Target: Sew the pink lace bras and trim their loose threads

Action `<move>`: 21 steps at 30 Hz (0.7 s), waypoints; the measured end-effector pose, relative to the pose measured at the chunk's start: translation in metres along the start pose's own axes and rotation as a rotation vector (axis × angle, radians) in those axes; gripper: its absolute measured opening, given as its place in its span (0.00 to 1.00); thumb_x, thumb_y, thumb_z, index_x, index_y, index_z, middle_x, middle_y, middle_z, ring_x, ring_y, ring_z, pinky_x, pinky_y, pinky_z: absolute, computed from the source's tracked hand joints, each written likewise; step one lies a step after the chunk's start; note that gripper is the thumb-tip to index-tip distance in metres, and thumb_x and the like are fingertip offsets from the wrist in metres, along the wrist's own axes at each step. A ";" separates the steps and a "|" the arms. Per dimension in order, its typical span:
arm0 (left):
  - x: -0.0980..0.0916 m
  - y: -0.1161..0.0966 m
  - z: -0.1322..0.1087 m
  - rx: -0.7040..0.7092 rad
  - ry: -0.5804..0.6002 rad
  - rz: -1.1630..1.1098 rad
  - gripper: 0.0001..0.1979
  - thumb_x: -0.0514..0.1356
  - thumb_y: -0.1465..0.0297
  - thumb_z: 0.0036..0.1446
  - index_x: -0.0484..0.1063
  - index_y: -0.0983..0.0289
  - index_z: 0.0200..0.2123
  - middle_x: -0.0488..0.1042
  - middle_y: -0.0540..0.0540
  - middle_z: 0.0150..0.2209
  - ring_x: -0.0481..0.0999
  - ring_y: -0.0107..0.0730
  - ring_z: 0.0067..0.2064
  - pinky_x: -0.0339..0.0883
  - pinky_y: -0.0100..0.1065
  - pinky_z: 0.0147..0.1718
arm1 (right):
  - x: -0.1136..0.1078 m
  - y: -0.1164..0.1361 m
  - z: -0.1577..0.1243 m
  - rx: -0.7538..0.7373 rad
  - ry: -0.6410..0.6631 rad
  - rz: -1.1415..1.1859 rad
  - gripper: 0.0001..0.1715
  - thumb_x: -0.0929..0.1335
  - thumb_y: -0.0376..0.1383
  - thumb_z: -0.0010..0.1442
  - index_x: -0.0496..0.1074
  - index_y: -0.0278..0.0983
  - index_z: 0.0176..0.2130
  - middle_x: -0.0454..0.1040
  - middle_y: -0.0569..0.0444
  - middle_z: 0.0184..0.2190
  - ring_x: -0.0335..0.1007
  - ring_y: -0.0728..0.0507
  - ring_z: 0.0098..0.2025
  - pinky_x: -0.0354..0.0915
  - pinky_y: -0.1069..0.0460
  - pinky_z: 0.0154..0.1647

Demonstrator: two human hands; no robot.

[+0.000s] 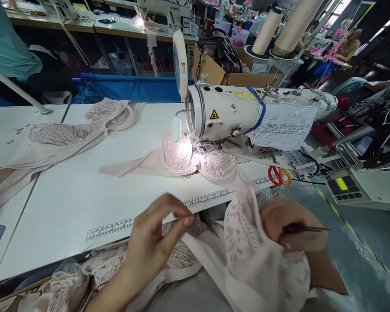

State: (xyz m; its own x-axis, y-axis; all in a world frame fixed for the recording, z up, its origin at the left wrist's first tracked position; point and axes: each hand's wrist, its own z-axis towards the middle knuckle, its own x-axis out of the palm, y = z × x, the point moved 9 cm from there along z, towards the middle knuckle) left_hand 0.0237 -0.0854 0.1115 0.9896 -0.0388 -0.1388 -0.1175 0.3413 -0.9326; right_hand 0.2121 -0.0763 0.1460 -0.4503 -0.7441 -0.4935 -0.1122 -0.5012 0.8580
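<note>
L hand is curled, grip can't be told, dark pointed tool is clutched in R hand, & lace bra, prob light/soft/snaggy, is best held by plain fabric.

Left hand just left of lower centre, back of hand up. Forearm in from the bottom edge, angled up-right, wrist roughly straight. Index bent, thumb below, tips close together; can't tell if they touch. Right hand lower right, fingers curled into a loose fist, forearm running down-right. Hands well apart, both bare.
</note>
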 end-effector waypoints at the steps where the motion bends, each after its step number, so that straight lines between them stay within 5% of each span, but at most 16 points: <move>1: 0.008 -0.006 -0.008 0.022 0.059 0.029 0.07 0.61 0.77 0.60 0.76 0.59 0.35 0.76 0.51 0.31 0.75 0.31 0.34 0.70 0.29 0.32 | -0.001 -0.007 0.001 0.084 -0.073 0.001 0.28 0.61 0.50 0.68 0.69 0.36 0.25 0.68 0.56 0.19 0.64 0.52 0.21 0.61 0.58 0.25; 4: 0.028 -0.006 -0.027 0.037 0.097 0.106 0.10 0.66 0.74 0.56 0.80 0.58 0.41 0.81 0.55 0.35 0.79 0.37 0.37 0.75 0.32 0.35 | 0.018 -0.035 0.006 0.324 -0.211 0.030 0.13 0.67 0.38 0.65 0.74 0.35 0.30 0.67 0.59 0.20 0.58 0.53 0.21 0.56 0.57 0.24; 8: 0.036 0.022 -0.035 -0.063 -0.052 0.156 0.15 0.70 0.75 0.51 0.82 0.56 0.42 0.81 0.56 0.37 0.80 0.41 0.38 0.75 0.34 0.39 | 0.052 -0.065 0.008 0.460 -0.276 0.034 0.11 0.67 0.35 0.63 0.74 0.35 0.30 0.64 0.61 0.19 0.51 0.54 0.20 0.52 0.57 0.22; 15: 0.032 0.043 -0.035 -0.141 -0.108 0.083 0.08 0.66 0.75 0.53 0.82 0.55 0.33 0.78 0.54 0.29 0.76 0.39 0.33 0.71 0.33 0.35 | 0.052 -0.055 0.006 0.159 -0.413 -0.291 0.08 0.66 0.33 0.65 0.76 0.36 0.37 0.72 0.55 0.26 0.64 0.50 0.26 0.61 0.55 0.29; 18: 0.024 0.049 -0.043 -0.256 -0.203 0.069 0.05 0.66 0.74 0.53 0.81 0.57 0.32 0.77 0.55 0.31 0.74 0.37 0.31 0.66 0.30 0.25 | 0.041 -0.046 -0.001 0.050 -0.552 -0.675 0.07 0.67 0.32 0.65 0.77 0.37 0.38 0.77 0.48 0.36 0.67 0.47 0.32 0.61 0.54 0.28; 21: 0.025 0.053 -0.048 -0.348 -0.200 0.006 0.03 0.66 0.72 0.53 0.80 0.59 0.29 0.75 0.55 0.30 0.72 0.35 0.29 0.61 0.28 0.19 | 0.046 -0.049 0.000 0.023 -0.501 -0.967 0.11 0.65 0.27 0.65 0.76 0.37 0.37 0.76 0.46 0.51 0.67 0.43 0.40 0.59 0.53 0.25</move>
State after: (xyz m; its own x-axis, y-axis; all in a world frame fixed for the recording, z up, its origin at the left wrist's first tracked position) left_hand 0.0383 -0.1129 0.0426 0.9815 0.1574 -0.1087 -0.1102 0.0008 -0.9939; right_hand 0.1969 -0.0857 0.0811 -0.4717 0.2280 -0.8517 -0.6277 -0.7652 0.1428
